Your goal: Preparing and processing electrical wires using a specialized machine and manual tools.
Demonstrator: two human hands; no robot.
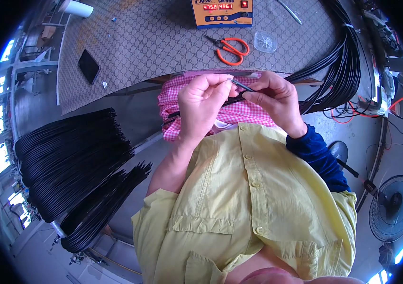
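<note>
In front of my chest both hands meet at a thin black cable [242,85]. My right hand [277,97] pinches it between thumb and fingers, a little way back from its end. My left hand [201,102] is closed in a pinch right at the cable's tip; whatever small part sits between those fingertips is hidden. A bundle of black cables [348,61] lies over the table's right side and reaches toward my right hand. Beneath my hands, a pink checked cloth [173,102] covers my lap.
On the patterned table [140,42] are orange-handled scissors [232,50], a clear round dish [265,42], an orange box with a red display [221,13], a black phone [88,66] and a white roll [76,8]. Black cables [68,161] hang at my left. A fan [393,206] stands right.
</note>
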